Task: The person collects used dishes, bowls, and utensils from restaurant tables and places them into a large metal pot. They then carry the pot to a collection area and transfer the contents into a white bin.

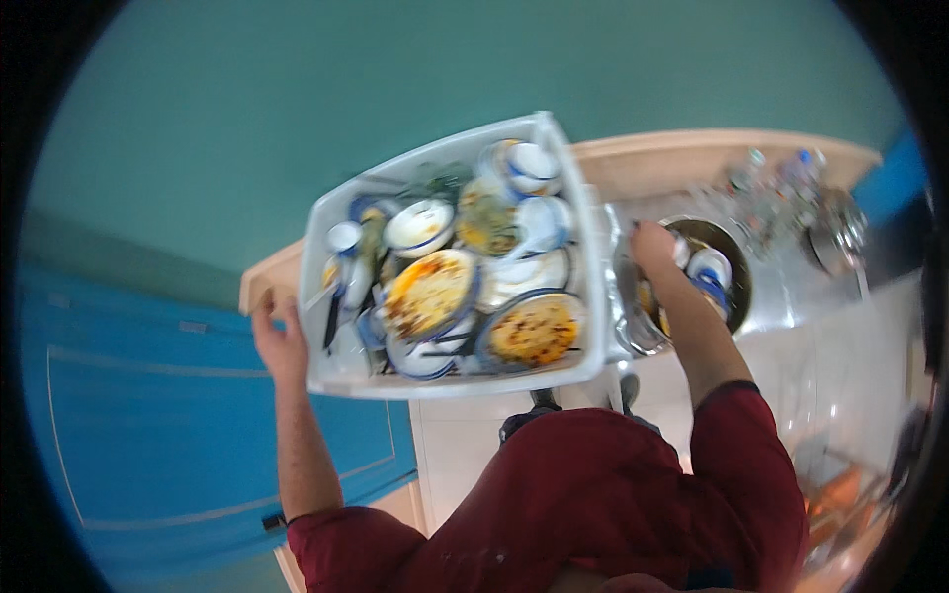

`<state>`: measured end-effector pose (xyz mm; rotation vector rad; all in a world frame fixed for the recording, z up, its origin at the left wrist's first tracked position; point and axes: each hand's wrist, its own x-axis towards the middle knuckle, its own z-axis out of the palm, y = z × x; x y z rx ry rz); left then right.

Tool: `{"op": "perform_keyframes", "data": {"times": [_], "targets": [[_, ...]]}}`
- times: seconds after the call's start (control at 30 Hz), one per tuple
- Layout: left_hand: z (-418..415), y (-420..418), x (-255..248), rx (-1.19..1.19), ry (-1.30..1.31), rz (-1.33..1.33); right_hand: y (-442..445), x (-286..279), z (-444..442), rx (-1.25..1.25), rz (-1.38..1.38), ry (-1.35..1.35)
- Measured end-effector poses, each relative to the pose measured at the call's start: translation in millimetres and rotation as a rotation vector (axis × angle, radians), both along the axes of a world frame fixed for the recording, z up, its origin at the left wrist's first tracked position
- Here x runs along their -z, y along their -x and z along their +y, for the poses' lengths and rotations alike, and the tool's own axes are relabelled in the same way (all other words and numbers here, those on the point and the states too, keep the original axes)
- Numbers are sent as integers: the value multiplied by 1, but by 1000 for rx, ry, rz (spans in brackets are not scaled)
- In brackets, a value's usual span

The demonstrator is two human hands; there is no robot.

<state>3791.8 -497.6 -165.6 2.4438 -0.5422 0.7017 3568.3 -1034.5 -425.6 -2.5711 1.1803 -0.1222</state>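
Observation:
A white plastic tub (545, 379) full of soiled dishes lies before me. In it are oval plates with orange and brown food residue (430, 293), a white bowl with a blue rim (420, 226), cups, and a dark-handled utensil (331, 320). My left hand (280, 337) is beside the tub's left wall, its fingers apart; whether it touches the wall is unclear. My right hand (655, 248) reaches over the left side of a round metal basin (740, 241) holding blue-and-white dishes (709, 268). Its fingers are blurred, so any grip is hidden.
Right of the basin, clear bottles (749, 170) and a metal pot (838, 230) stand on the stainless steel counter (786, 304). A green wall (474, 67) rises behind a beige ledge (667, 159). A blue door-like panel (178, 437) is at left.

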Motion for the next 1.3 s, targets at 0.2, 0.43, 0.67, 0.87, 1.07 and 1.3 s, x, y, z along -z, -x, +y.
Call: {"op": "perform_keyframes", "data": {"times": [0.2,0.43,0.67,0.87,1.07,1.3], "targets": [[67,46,53,-31,169,42,42,-67,-26,-232,-64,168],[72,57,66,-136,500,40,111,-371,100,-34,-820,172],[77,50,62,-79,608,-16,25,-358,302,-1074,-646,-227],[72,39,72,-54,677,43,-14,-281,340,-1010,-425,-586],[57,42,81,-10,667,-58,42,-282,204,-619,-266,-395],[17,33,83,-169,432,-141,190,-131,-65,249,-33,-117]]}}
